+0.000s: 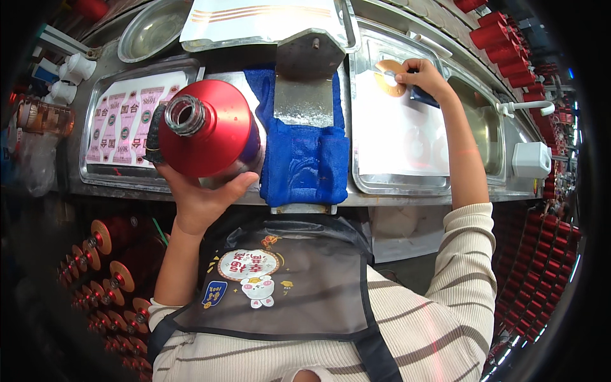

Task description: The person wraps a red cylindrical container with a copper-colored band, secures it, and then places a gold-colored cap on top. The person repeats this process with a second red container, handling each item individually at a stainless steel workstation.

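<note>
My left hand [197, 197] grips a red bottle [219, 124] from below and the side. The bottle is tilted, its clear glass neck and uncapped mouth facing up toward me. Something black wraps round part of that hand's fingers at the bottle's left side. In my right hand [425, 77], thumb and fingertips pinch a gold ring-shaped label [387, 79] above a white sheet [401, 143] that lies in a metal tray [364, 181]. A dark blue piece [422, 97] shows under the right hand; its kind I cannot make out.
Between my hands stands a metal bracket [309, 60] with a wet blue cloth [305, 162] before it. At left, a tray holds pink printed label sheets [130, 118]; a metal bowl [151, 32] sits behind. To the right are a sink [477, 130], white tap [531, 107] and white jug [531, 159].
</note>
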